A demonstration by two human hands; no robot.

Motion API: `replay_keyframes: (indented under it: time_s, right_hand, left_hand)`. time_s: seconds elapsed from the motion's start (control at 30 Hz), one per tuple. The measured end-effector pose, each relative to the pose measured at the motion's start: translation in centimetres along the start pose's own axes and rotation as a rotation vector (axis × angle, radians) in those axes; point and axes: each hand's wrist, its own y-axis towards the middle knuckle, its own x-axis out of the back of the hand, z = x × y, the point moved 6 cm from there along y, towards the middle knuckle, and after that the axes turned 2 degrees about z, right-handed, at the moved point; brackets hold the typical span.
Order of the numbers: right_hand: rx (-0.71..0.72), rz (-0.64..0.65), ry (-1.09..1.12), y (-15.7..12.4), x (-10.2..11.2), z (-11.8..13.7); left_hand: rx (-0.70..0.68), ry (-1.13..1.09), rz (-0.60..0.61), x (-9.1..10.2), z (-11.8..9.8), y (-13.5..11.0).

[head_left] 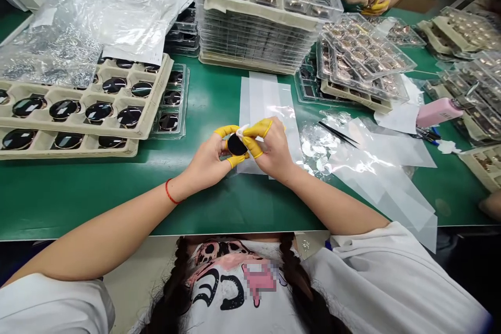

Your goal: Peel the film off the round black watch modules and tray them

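Observation:
My left hand (213, 159), with yellow finger cots, grips a round black watch face (236, 145) by its edge. The black side is turned up toward me. My right hand (272, 147), in yellow finger cots too, pinches a small white wipe (242, 130) against the upper rim of the watch face. Both hands are just above the table, over strips of translucent film (250, 166). The underside of the watch face is hidden by my fingers.
Cream trays of black round pieces (64, 109) stand left, partly under plastic bags (129, 10). A tall stack of clear trays (254, 31) rises ahead. Tweezers (338, 134), white scraps (319, 154) and a pink bottle (439, 112) lie right. Another person's hands (371, 0) work beyond.

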Motion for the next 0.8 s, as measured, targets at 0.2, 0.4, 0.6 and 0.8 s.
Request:
replay_keyframes:
  time_s: [0.2,0.4,0.6,0.8]
  right_hand:
    - [0.322,-0.141,-0.154,-1.6,-0.1,2.6]
    - [0.228,-0.228,-0.226,0.0,0.1,-0.3]
    - [-0.003,-0.087,-0.147,1.0,1.5,-2.2]
    - [-0.251,-0.078,-0.054,1.2,2.8,-4.3]
  left_hand:
    - [-0.025,0.096,0.027,0.5,-0.1,0.2]
    - [-0.009,0.068,-0.010,0.4,0.5,0.2]
    - [0.019,-0.017,-0.037,-0.1,-0.2,0.1]
    - [-0.069,-0.094,-0.006,-0.2,-0.5,0.1]
